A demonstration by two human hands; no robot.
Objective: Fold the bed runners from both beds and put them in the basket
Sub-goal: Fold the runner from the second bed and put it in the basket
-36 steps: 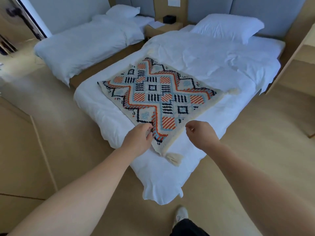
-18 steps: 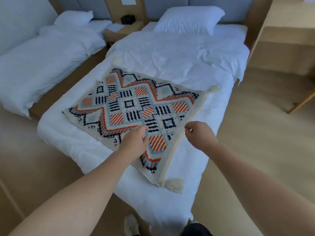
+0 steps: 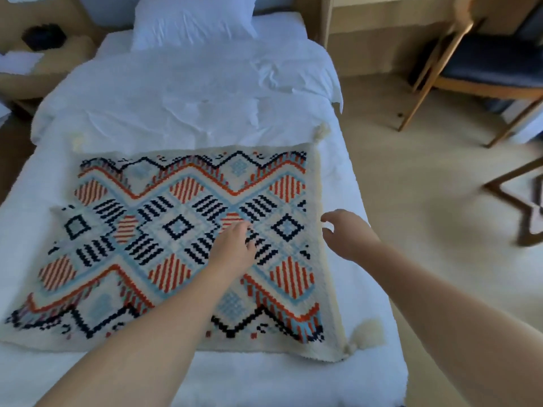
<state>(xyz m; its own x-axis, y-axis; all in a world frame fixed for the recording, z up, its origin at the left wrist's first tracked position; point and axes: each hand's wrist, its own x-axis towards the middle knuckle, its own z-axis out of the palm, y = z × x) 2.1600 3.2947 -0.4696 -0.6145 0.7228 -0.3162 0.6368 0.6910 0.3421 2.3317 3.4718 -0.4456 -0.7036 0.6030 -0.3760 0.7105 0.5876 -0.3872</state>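
The bed runner (image 3: 182, 239) lies flat across the foot half of the bed (image 3: 182, 92), on top of the white duvet. It is a woven piece with cream ground and a pattern of orange, light blue and black diamonds and zigzags. Its right border runs close along the right edge of the bed, and its near border lies parallel to the foot edge, with a strip of white cover between them. A cream tassel (image 3: 365, 336) hangs at the near right corner of the runner, and another tassel (image 3: 321, 132) shows at the far right corner (this one is blurred).

The left hand (image 3: 235, 248) rests on the middle of the runner, palm down, fingers stretched forward and lying together on the fabric; it does not pinch anything. The right hand (image 3: 346, 233) is above the right border of the runner, fingers curled and apart from the thumb, holding nothing; I cannot tell if it touches the fabric.

A white pillow (image 3: 194, 20) lies at the head end of the bed. A wooden chair (image 3: 484, 63) stands on the floor beyond the right edge of the bed.
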